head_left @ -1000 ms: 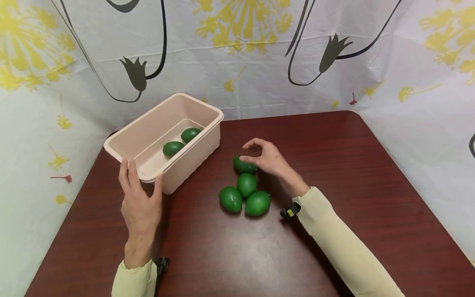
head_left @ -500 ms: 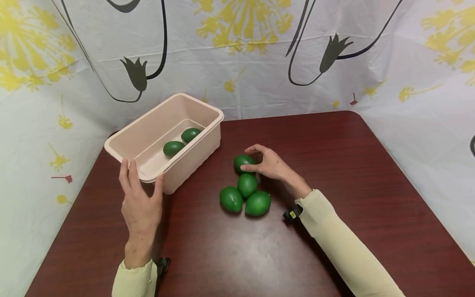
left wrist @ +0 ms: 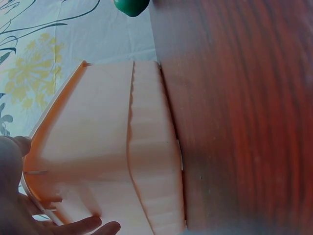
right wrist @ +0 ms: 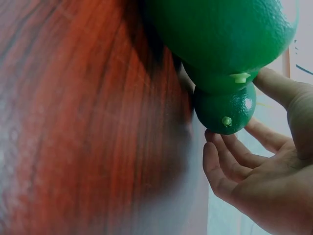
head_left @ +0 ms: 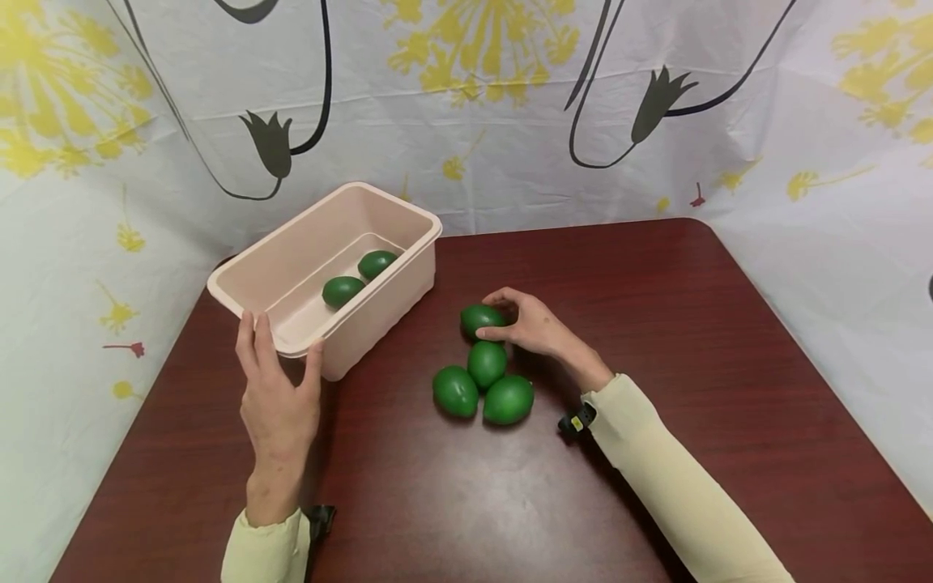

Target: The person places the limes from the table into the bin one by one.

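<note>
My right hand (head_left: 535, 324) has its thumb and curled fingers round the farthest green lime (head_left: 479, 321), which lies on the table. In the right wrist view the fingertips (right wrist: 215, 139) meet that lime's underside, and a nearer lime (right wrist: 225, 34) partly covers the view. Three more limes form a cluster just in front: an upper one (head_left: 486, 364), a left one (head_left: 455, 392) and a right one (head_left: 509, 399). My left hand (head_left: 280, 405) holds the near corner of a pale pink plastic bin (head_left: 382, 308), thumb on one side, fingers on the other.
Inside the bin lie two limes, a nearer one (head_left: 342, 291) and a farther one (head_left: 376, 263). The dark red wooden table (head_left: 656, 324) carries everything. A white cloth (head_left: 496, 186) with yellow and grey flower prints hangs behind and at both sides.
My right hand has come down a little and closed its thumb and fingers round the farthest lime. The left hand and the bin keep their place.
</note>
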`<action>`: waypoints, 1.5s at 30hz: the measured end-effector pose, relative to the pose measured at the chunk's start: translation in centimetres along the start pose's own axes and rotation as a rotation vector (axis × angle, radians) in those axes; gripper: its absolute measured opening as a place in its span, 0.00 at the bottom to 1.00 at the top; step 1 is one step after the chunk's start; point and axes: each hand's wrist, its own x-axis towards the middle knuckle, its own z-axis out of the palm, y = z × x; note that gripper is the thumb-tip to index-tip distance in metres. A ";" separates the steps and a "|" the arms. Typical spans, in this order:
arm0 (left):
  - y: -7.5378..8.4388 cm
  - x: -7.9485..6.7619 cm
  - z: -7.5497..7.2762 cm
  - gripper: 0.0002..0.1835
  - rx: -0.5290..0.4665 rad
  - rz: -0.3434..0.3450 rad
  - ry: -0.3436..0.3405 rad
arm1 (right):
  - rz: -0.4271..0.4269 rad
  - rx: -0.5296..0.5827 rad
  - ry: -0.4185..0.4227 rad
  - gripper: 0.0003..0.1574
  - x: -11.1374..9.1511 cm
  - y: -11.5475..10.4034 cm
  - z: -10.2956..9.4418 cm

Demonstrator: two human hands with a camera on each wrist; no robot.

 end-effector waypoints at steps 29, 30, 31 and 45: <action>0.2 -0.1 -0.2 0.43 -0.003 0.000 -0.003 | -0.053 0.076 0.102 0.31 0.4 -0.8 0.5; 0.2 -0.1 -0.1 0.43 -0.003 0.001 -0.004 | -0.056 0.083 0.111 0.31 0.4 -0.9 0.5; 0.1 -0.1 -0.1 0.43 -0.002 0.002 -0.004 | -0.058 0.089 0.120 0.30 0.5 -1.0 0.5; 0.0 0.0 0.0 0.43 -0.003 -0.005 -0.009 | -0.104 0.131 0.213 0.31 0.5 -2.8 0.0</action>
